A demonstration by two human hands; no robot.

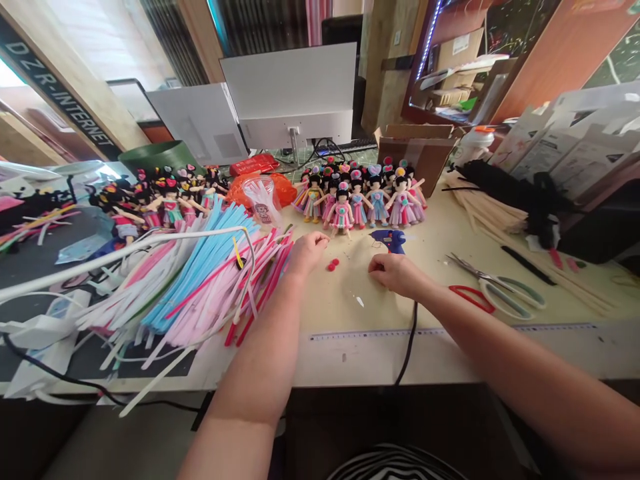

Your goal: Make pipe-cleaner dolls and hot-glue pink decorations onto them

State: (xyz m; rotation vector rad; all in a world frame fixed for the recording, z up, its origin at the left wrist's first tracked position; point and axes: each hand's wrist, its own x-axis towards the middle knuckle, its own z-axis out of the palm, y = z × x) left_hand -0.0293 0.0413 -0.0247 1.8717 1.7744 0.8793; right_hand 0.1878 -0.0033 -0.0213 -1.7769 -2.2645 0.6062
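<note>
My left hand (309, 253) hovers over or rests on the table beside the pipe cleaner bundles, its fingers closed in a pinch; anything between them is too small to name. Just right of it lie small red pom-poms (332, 265). My right hand (397, 273) is closed with curled fingers near a blue glue gun (389, 238), which lies behind it; what the fingers hold, if anything, is hidden. The gun's black cord (413, 340) runs to the table's front edge. Beyond both hands stands a group of fuzzy dolls (343, 210) in coloured dresses.
Pipe cleaners (195, 267) in pink, blue and white heap up at left under a white lamp arm (125, 252). Scissors (493, 283) lie at right. A ruler strip (370, 333) runs along the front. Behind are a cardboard box (420, 157) and a monitor (295, 87).
</note>
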